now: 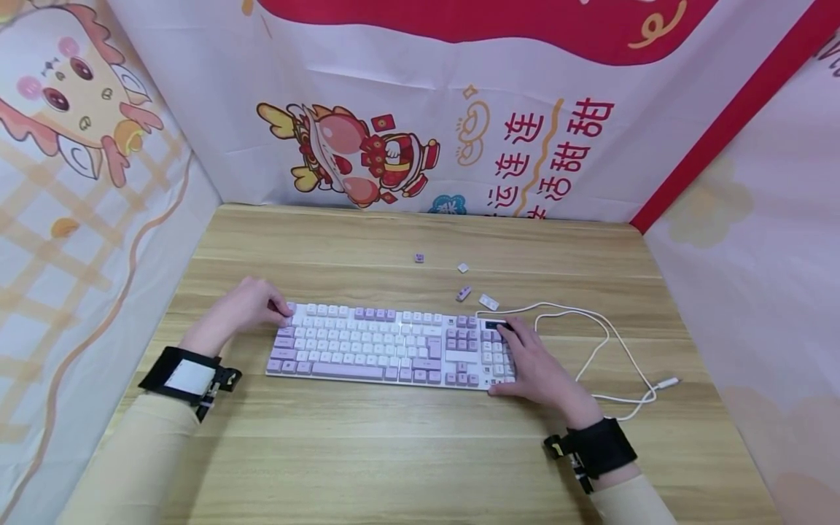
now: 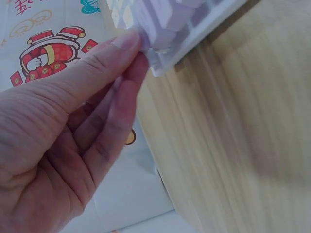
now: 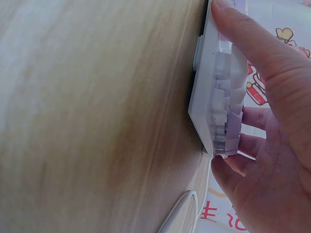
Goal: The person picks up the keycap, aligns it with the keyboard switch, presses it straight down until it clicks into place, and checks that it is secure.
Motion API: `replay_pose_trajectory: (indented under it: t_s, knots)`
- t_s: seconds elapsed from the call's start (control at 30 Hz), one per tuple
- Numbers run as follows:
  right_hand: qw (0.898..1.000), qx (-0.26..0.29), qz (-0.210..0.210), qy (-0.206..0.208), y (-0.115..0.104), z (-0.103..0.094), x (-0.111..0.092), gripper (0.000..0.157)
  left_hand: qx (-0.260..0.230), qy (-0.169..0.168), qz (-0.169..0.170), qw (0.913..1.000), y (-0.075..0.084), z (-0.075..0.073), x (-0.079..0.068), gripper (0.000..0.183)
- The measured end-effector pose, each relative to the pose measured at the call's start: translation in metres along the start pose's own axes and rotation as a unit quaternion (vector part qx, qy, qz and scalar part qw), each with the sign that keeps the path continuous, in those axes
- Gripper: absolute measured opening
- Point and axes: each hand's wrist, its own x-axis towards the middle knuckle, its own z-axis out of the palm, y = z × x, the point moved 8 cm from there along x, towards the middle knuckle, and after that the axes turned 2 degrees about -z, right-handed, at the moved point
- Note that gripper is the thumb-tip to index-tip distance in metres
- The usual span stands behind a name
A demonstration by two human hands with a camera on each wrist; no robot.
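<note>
Wood-grain worktop (image 1: 394,445), keyboard (image 1: 357,346) on it. We see left grip (image 1: 246,305) pinching far-left corner, right grip (image 1: 541,370) clasping right end; loose keycaps (image 1: 488,302) beyond.

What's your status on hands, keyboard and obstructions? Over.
Left hand pinching at far left corner of keyboard. Right hand gripping its right end. Keyboard on table. Four small loose pieces beyond it, cable beside right hand; none appears in the way.
</note>
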Motion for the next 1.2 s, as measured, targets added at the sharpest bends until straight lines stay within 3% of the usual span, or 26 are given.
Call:
replay_pose_trajectory:
  t_s: [0.37, 0.83, 1.2]
  knots:
    - [1.000, 0.002, 0.004, -0.005, -0.001, 0.000, 0.000, 0.118, 0.021, -0.051, -0.033, 0.9979, 0.013, -0.001, 0.008, 0.013]
    - [1.000, 0.007, 0.002, -0.002, 0.002, 0.001, 0.000, 0.119, 0.043, -0.043, -0.006, 0.9981, 0.022, -0.003, 0.007, 0.016]
    - [1.000, 0.009, 0.000, -0.002, 0.002, 0.002, 0.001, 0.118, 0.028, -0.071, -0.024, 0.9968, 0.018, 0.001, 0.006, 0.008]
